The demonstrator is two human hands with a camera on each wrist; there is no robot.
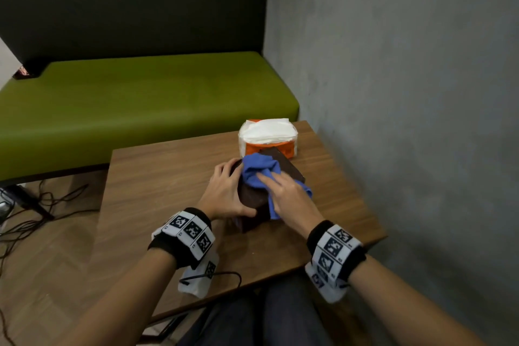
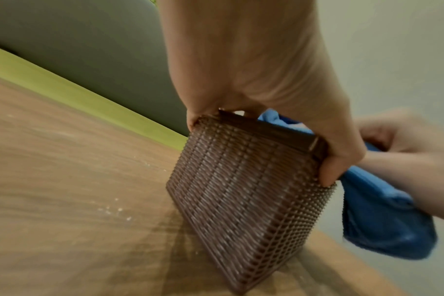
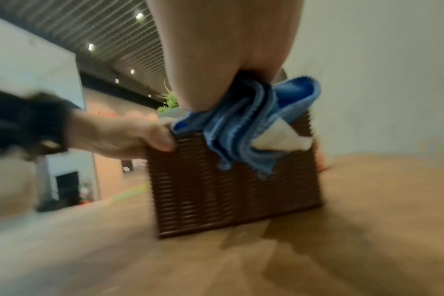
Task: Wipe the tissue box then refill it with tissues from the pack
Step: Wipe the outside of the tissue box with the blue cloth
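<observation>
A dark brown woven tissue box (image 1: 289, 170) stands on the wooden table (image 1: 168, 191), slightly right of centre. My left hand (image 1: 227, 191) grips its left top edge, thumb on the near side (image 2: 327, 172) and fingers over the far corner. My right hand (image 1: 283, 194) holds a bunched blue cloth (image 1: 257, 173) and presses it on the box's top. The cloth (image 2: 383, 220) hangs down the box's right side (image 3: 241, 124). Behind the box lies the orange pack of white tissues (image 1: 268, 136), its top open. The box's opening is hidden under the cloth.
A green bench (image 1: 140, 98) runs behind the table, and a grey wall (image 1: 421, 93) stands close on the right. Cables (image 1: 42, 205) trail over the floor at the left. Pale crumbs (image 2: 114, 210) dot the tabletop left of the box (image 2: 241, 190).
</observation>
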